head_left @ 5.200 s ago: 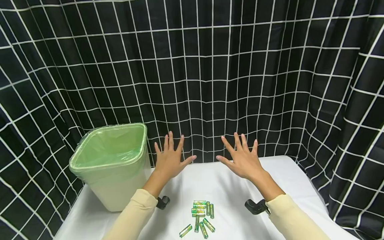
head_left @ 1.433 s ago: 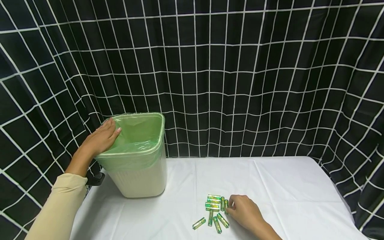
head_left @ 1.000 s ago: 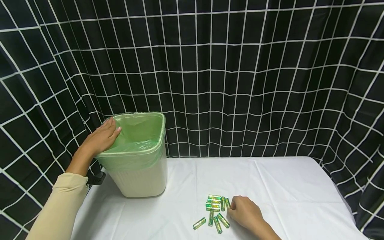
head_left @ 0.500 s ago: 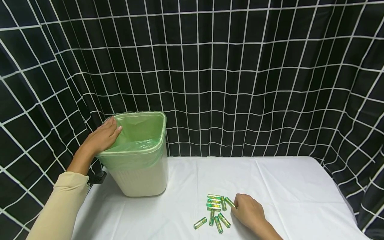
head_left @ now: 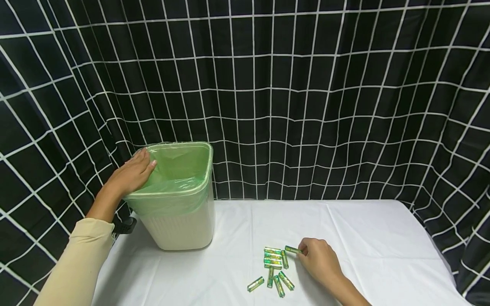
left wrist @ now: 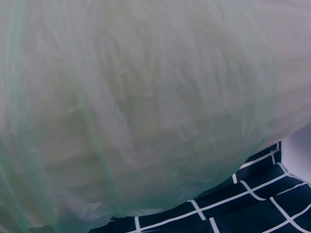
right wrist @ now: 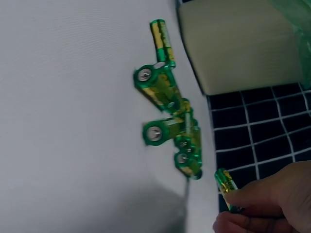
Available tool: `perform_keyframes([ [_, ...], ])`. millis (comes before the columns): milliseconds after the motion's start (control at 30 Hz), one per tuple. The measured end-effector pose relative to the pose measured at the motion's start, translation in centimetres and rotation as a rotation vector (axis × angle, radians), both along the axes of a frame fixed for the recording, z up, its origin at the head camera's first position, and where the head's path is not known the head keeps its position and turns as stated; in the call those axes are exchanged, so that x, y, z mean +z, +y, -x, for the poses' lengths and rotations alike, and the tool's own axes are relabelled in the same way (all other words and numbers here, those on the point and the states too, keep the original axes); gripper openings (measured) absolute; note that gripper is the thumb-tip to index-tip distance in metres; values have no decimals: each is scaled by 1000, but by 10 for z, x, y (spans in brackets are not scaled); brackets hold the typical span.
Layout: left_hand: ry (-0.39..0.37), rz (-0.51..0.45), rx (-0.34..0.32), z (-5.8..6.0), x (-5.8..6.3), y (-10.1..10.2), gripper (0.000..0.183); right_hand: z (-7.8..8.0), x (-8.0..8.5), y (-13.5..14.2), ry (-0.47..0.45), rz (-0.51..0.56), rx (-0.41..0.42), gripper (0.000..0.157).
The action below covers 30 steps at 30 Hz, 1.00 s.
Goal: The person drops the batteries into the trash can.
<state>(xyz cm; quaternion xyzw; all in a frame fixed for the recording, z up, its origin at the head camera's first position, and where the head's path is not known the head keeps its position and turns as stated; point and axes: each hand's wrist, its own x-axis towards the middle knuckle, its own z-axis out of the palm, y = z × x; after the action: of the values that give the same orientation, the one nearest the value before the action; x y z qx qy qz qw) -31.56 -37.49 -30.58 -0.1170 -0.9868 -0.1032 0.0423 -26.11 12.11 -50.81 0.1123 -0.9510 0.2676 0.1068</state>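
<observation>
My left hand (head_left: 129,174) rests on the left rim of a pale waste bin (head_left: 183,233), its fingers lying straight along the edge and the thumb over the inner side. Green liner plastic (left wrist: 146,121) fills most of the left wrist view; the hand is not seen there. With thumb and fingertips my right hand (head_left: 321,262) pinches one green and gold battery (head_left: 292,249) by its end. The right wrist view has that battery (right wrist: 225,184) raised beside the others. Several loose batteries (head_left: 273,256) lie on the table just left of this hand, some side by side, some fanned out.
A white cloth covers the table (head_left: 344,229). Black curtains (head_left: 268,106) with a white grid close in the back and sides. The bin, lined with a green bag (head_left: 172,205), stands at the back left. A dark wrist camera (head_left: 125,225) hangs below the left wrist.
Earlier both hands were spread in the air; then the left went to the bin rim and the right to the batteries. My right hand has drawn the outermost battery away from the group and turned it.
</observation>
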Motion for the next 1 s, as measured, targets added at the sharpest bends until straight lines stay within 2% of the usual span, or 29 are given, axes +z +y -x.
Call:
perform_keyframes([
  [300,-4,-10,4,1,1,-1,69,3,29,-7,78,12,58,15],
  [1000,-2,-6,8,2,1,0,67,-6,109,-34,250,62,240,15],
])
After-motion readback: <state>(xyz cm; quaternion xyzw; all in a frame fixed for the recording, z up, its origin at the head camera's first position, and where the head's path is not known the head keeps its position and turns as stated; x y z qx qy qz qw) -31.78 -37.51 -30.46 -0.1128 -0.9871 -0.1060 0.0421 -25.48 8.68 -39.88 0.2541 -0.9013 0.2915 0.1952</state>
